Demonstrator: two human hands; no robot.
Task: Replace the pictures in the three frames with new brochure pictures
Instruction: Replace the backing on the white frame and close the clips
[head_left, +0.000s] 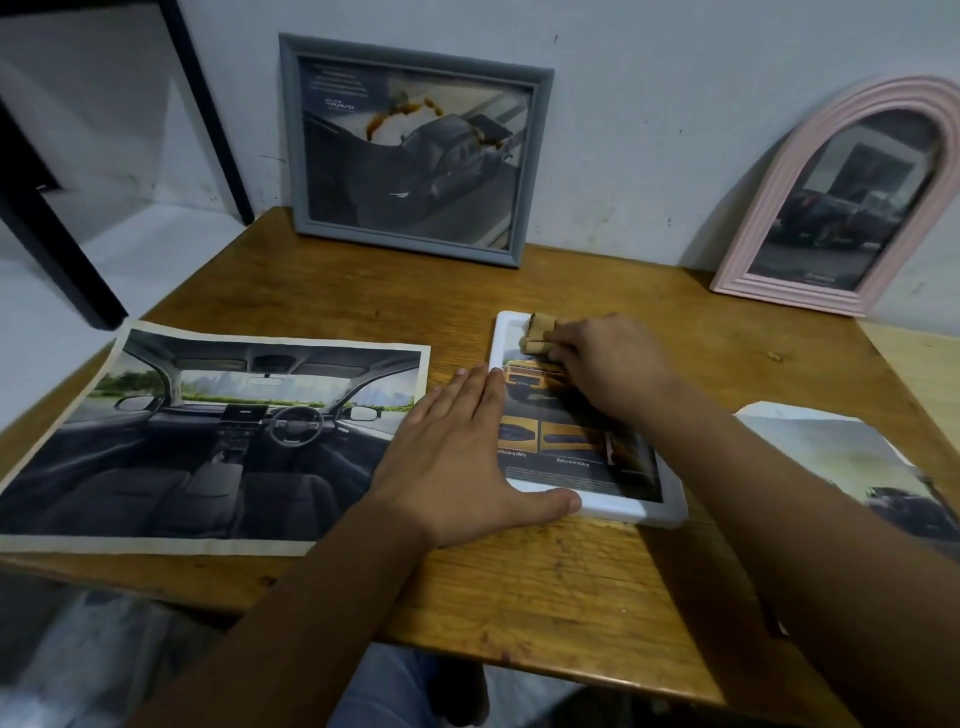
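Head view: wooden table (545, 587), grain visible, set against a pale wall.
White frame (631, 512): rounded corners, flat on the table, glossy yellow-car brochure picture (561, 441) inside.
Left hand (457, 457): fingers straight and together, pressing the frame's left edge.
Right hand (608, 364): fingers curled, pinching a tan roll (540, 335) at the frame's top.
Grey frame (415, 150): rectangular, leaning on the wall.
Pink frame (847, 197): arched, ribbed.
Interior sheet (208, 436): flat, left.

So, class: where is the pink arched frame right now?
The pink frame stands at the table's far right, leaning on the wall, right of the grey frame and behind the white frame.
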